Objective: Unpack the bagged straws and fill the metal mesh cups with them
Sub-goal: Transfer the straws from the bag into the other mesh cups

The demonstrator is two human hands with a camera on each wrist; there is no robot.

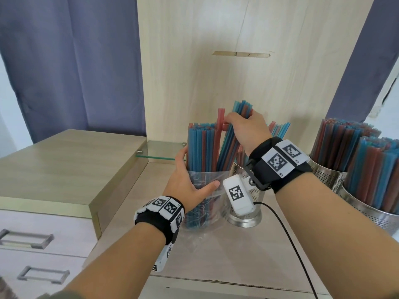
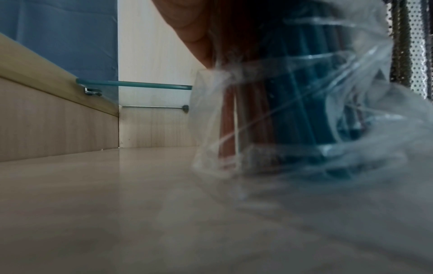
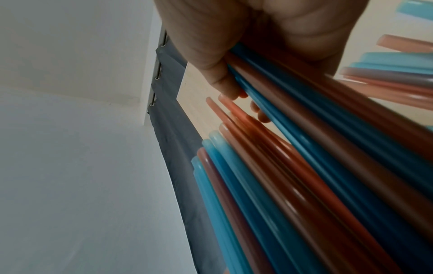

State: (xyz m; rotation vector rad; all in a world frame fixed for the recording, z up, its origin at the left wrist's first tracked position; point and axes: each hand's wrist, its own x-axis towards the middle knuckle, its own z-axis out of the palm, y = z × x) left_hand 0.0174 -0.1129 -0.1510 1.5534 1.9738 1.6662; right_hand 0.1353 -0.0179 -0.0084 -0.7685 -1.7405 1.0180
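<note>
1. My left hand (image 1: 187, 184) holds the bag (image 1: 205, 203) upright on the tabletop (image 1: 269, 251).
2. My right hand (image 1: 246, 134) grips a bunch of straws (image 1: 232, 139), lifting them out.
3. Next they go in the cup (image 1: 248, 203) at 3 o'clock.

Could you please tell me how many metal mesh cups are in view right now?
3. One metal mesh cup stands behind the right wrist, beside the plastic bag. Two more, packed with straws, stand at the right edge: the rear cup and the front cup. Others may lie outside the frame.

Red and blue straws (image 1: 203, 149) stand upright in a clear bag (image 1: 205, 197) beside mesh cups (image 1: 246, 212).
</note>
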